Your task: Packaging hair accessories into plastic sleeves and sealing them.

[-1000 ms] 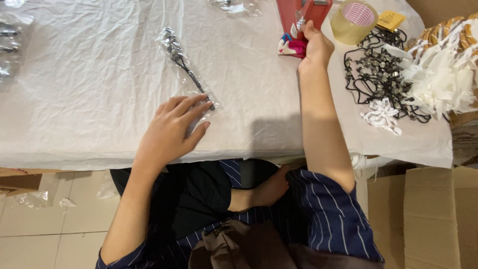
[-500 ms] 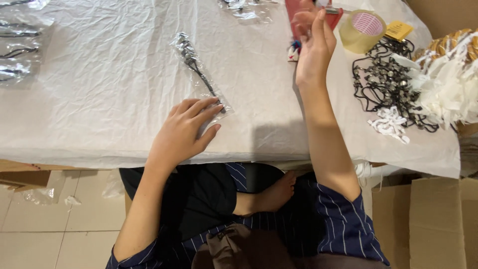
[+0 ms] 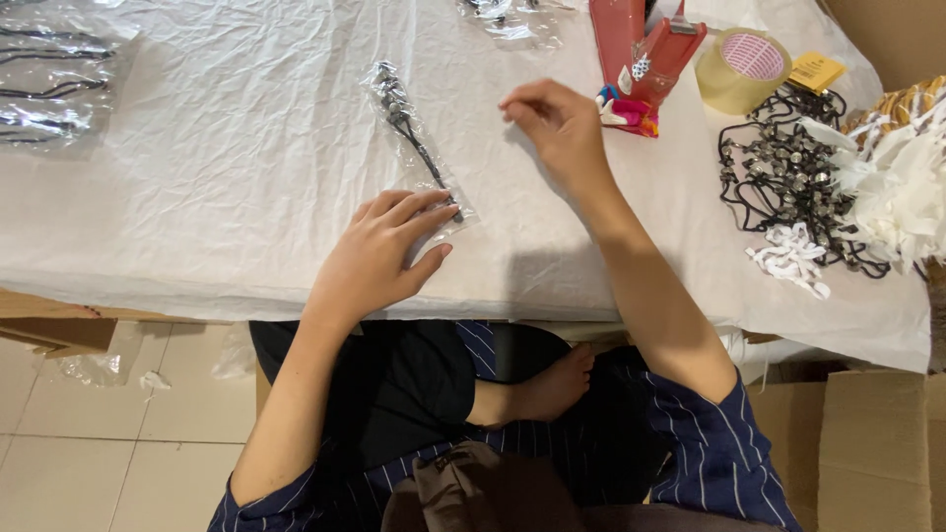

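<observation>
A crinkled white sheet covers the tabletop (image 3: 217, 148). At the far right stands a red tape dispenser (image 3: 645, 44), with a roll of clear tape (image 3: 741, 69) just beside it and a small yellow card (image 3: 816, 71) further right. Near those lies a tangle of black cords with metal beads (image 3: 788, 167), touching a heap of white fabric pieces (image 3: 902, 187). At the far left lie more clear packets (image 3: 54, 84). A cardboard box (image 3: 872, 448) sits on the tiled floor (image 3: 99, 443), near right.
</observation>
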